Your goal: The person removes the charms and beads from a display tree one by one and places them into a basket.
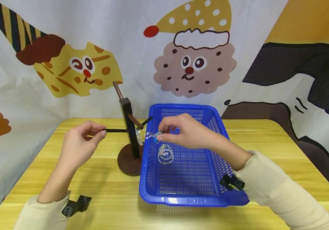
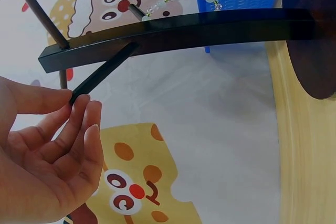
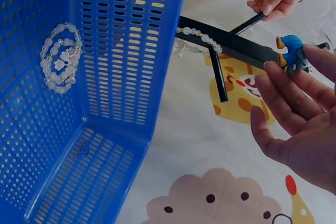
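Observation:
My left hand [image 1: 81,143] pinches the tip of a black peg [image 2: 102,72] on a dark wooden jewelry stand [image 1: 130,127] with a round brown base. In my right hand [image 1: 185,131], thumb and fingertips pinch a small blue figurine charm with orange parts [image 3: 291,51], above the basket's left rim. Something clear and shiny by those fingertips is too small to make out. A pale beaded bracelet [image 3: 199,35] hangs on another peg of the stand. More clear beaded bracelets [image 1: 165,154] lie inside the blue plastic basket [image 1: 194,200], below my right hand.
The basket stands on a light wooden table [image 1: 101,191], just right of the stand's base [image 1: 128,164]. Several pegs stick out of the post in different directions. Behind the table hangs a white curtain with cartoon prints [image 1: 135,48].

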### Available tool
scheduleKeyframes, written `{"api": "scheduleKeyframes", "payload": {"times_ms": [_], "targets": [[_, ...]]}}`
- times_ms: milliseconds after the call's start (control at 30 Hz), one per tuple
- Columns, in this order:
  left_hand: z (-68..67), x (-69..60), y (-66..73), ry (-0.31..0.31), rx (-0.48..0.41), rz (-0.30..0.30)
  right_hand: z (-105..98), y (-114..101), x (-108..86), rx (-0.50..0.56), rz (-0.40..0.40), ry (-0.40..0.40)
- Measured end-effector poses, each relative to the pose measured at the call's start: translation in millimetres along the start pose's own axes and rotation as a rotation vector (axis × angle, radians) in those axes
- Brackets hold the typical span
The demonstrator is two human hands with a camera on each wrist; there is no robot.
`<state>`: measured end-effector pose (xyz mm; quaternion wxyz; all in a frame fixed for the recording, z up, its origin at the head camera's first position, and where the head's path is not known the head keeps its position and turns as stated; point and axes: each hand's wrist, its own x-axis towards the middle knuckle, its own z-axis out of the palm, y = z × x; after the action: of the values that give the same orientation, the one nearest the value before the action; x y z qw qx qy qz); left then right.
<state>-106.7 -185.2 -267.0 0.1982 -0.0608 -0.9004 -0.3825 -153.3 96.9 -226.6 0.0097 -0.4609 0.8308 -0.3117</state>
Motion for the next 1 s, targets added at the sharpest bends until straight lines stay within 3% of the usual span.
{"api": "scheduleKeyframes", "payload": {"times_ms": [467,1000], "targets": [[0.5,0.4,-1.2,0.006,-0.004,-0.004,-3,26,-8.8,0.012,0.143,0.003],[0.8,0.9,-0.2,0.006,-0.012,-0.005,14,70,-17.5,0.108,0.27,0.006]]}}
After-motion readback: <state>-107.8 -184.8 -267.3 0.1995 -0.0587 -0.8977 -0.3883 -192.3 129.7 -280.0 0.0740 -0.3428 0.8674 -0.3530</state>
